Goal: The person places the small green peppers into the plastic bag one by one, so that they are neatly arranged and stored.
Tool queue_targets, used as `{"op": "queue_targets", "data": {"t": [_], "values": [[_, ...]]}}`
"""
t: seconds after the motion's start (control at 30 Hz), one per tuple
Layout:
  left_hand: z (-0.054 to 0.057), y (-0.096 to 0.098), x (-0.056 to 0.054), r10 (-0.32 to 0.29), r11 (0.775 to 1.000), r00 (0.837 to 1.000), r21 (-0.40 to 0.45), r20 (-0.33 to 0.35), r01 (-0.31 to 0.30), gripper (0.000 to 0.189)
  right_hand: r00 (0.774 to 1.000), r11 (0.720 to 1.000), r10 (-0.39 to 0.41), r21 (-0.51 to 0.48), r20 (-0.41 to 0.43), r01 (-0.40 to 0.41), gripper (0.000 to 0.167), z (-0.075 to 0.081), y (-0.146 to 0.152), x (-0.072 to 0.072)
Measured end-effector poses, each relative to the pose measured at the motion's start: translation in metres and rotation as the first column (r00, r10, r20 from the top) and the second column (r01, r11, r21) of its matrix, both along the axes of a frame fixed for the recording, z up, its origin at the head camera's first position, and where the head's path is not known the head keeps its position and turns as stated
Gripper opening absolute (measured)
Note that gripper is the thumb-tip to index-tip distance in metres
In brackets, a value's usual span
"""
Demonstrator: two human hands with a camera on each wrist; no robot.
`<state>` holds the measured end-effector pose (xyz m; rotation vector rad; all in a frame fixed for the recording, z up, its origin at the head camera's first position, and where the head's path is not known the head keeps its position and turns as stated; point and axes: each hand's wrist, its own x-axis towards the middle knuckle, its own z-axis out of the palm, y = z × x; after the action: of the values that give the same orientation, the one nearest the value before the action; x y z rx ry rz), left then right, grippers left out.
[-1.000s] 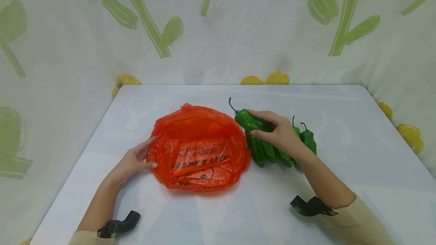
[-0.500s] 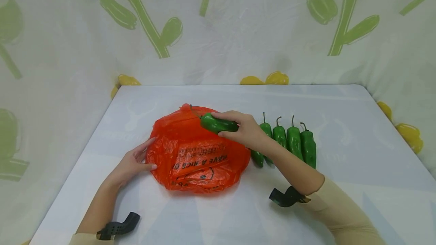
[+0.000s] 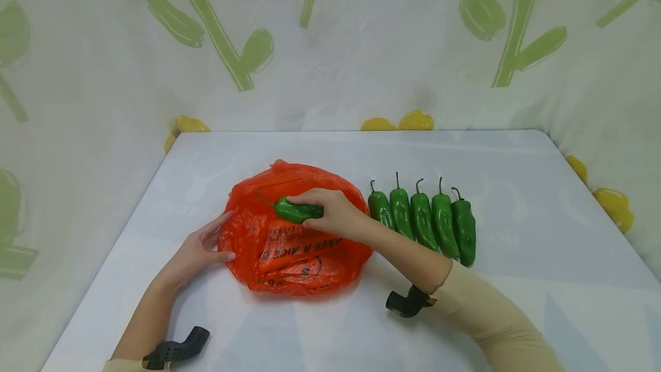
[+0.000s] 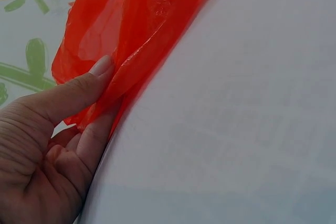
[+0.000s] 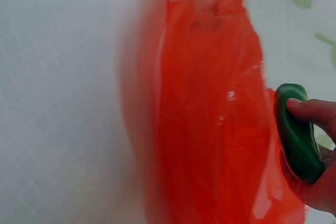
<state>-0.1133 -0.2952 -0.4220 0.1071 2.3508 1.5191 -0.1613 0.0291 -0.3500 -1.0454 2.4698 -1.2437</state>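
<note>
My right hand (image 3: 333, 211) grips a green chili pepper (image 3: 296, 210) between thumb and fingers, over the open mouth of a red plastic bag (image 3: 289, 280). The pepper's curved stem points to the far left. In the right wrist view the pepper (image 5: 298, 135) is at the right edge, beside the bag (image 5: 210, 103). My left hand (image 3: 193, 254) holds the bag's left edge. The left wrist view has the thumb on one side of the film and fingers on the other, pinching the bag (image 4: 142, 30). How deep the pepper sits relative to the rim is hard to tell.
Several green chili peppers (image 3: 420, 220) lie side by side to the right of the bag, stems away from me. They rest on a white table (image 3: 516, 217). A wall cover with plant prints (image 3: 330, 73) rises behind the table's far edge.
My right hand has carried the pepper leftward from the row of peppers to over the bag, then lower. The remaining peppers have come into fuller view. My left hand stays at the bag's edge.
</note>
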Motion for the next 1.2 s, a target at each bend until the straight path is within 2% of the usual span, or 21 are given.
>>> {"op": "queue_targets", "data": {"t": [0.2, 0.57, 0.93, 1.2], "values": [[0.001, 0.0, 0.0, -0.006, 1.0, 1.0, 0.005, -0.004, 0.006, 0.085, 0.996, 0.999, -0.021, 0.027, 0.082, 0.019, 0.05, -0.014, -0.01, -0.008], [0.003, 0.0, 0.002, 0.006, 1.0, 1.0, 0.015, -0.004, -0.006, 0.085, 0.984, 0.993, -0.067, 0.108, 0.166, 0.05, 0.048, -0.034, -0.023, -0.02], [0.002, -0.001, 0.003, 0.015, 1.0, 1.0, 0.0, -0.016, -0.015, 0.084, 0.985, 0.985, -0.114, 0.144, 0.128, 0.095, 0.045, -0.042, -0.024, -0.027], [0.001, 0.002, 0.002, 0.017, 1.0, 1.0, 0.027, -0.004, -0.017, 0.084, 0.995, 0.995, -0.074, 0.067, 0.061, 0.07, 0.048, -0.04, -0.018, -0.023]]}}
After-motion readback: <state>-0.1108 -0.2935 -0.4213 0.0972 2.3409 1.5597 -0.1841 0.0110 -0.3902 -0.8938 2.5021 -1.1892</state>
